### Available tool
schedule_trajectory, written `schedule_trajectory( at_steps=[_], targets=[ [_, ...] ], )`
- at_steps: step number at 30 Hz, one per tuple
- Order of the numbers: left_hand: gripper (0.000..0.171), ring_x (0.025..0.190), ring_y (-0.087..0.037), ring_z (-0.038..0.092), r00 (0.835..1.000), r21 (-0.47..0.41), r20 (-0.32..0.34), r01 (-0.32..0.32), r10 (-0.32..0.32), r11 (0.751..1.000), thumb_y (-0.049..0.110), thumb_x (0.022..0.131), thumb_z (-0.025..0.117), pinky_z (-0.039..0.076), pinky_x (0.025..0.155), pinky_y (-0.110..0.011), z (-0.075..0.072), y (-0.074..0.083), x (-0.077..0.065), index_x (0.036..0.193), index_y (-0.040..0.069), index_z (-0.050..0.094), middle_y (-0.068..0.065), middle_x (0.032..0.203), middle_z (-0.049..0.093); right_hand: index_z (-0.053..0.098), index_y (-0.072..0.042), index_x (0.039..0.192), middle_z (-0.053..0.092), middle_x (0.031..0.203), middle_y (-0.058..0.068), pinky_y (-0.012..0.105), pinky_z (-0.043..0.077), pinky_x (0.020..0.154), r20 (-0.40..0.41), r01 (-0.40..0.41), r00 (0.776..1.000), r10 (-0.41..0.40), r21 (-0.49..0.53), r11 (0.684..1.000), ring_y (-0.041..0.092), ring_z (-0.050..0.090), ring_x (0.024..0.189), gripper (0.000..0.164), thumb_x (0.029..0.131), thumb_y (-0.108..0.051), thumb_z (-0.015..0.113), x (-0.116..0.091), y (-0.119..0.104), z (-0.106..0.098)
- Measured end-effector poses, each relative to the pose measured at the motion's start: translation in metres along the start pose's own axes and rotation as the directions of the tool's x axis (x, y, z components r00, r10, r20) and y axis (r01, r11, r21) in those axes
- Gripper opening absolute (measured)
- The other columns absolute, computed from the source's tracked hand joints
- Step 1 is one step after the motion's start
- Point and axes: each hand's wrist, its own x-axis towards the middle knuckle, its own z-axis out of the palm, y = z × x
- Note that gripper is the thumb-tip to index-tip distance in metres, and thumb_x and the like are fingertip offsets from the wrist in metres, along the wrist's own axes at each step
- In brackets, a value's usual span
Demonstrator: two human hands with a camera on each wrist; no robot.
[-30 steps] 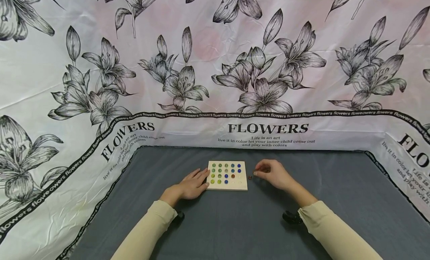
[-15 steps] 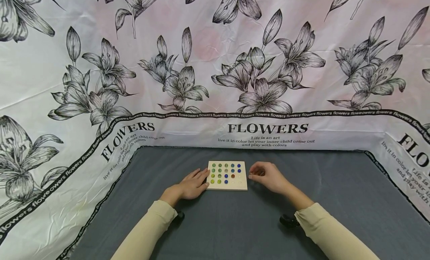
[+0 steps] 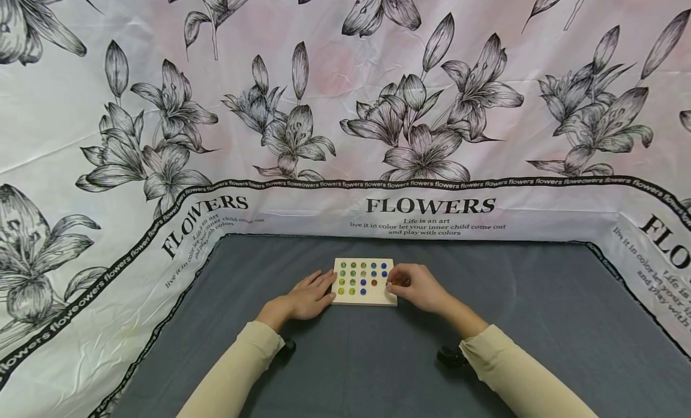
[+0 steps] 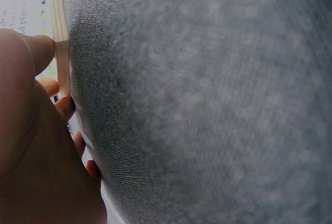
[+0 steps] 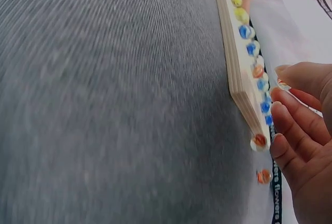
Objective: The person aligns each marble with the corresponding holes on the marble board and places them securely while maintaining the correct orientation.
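A pale wooden board [image 3: 378,299] lies on the grey cloth, with rows of glass marbles in green, yellow and blue, plus one reddish-brown marble [image 3: 374,282]. My left hand [image 3: 303,298] rests at the board's left side, fingers fairly straight, fingertips and thumb touching its edge. Over the board's right edge, my right hand [image 3: 418,286] pinches a clear marble with an orange streak [image 5: 282,84] between thumb and index finger. In the right wrist view, an orange-streaked marble [image 5: 259,142] sits by the board's corner and another orange marble [image 5: 263,176] lies farther off.
Grey cloth [image 3: 356,358] covers the table around the board. Behind it hangs a white sheet [image 3: 302,217] printed with flowers and lettering. Dark wrist-worn devices show under the left cuff [image 3: 288,347] and the right cuff [image 3: 450,357].
My right hand has taken a brown marble from the cloth beside the board and moved left until its fingertips are over the board's right edge. My left hand has stayed in place.
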Motion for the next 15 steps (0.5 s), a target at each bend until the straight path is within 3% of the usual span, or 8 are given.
schedule_trajectory(
  at_steps=[5, 15],
  targets=[
    [0.062, 0.158, -0.033, 0.007, 1.0, 0.002, 0.011, -0.013, 0.013, 1.0, 0.039, 0.113, 0.033, 0.01, 0.126, -0.055, -0.005, 0.005, -0.005, 0.166, 0.013, 0.017, -0.007, 0.172, 0.014, 0.074, -0.008, 0.098, 0.07, 0.089, -0.002, 0.027, 0.053, 0.064, 0.015, 0.023, 1.0, -0.023, -0.001, 1.0, 0.01, 0.062, 0.076, 0.005, 0.093, -0.009, 0.075, 0.004, -0.004, 0.007],
    [0.062, 0.159, -0.029, 0.005, 1.0, 0.0, 0.002, 0.003, -0.003, 1.0, 0.042, 0.112, 0.033, 0.01, 0.126, -0.053, 0.002, -0.002, 0.001, 0.167, 0.019, 0.015, -0.001, 0.172, 0.011, 0.073, -0.008, 0.099, 0.07, 0.09, -0.002, 0.029, 0.054, 0.07, 0.04, 0.061, 0.997, -0.06, -0.03, 0.998, 0.01, 0.063, 0.078, 0.005, 0.094, -0.009, 0.075, 0.009, -0.009, 0.019]
  ],
)
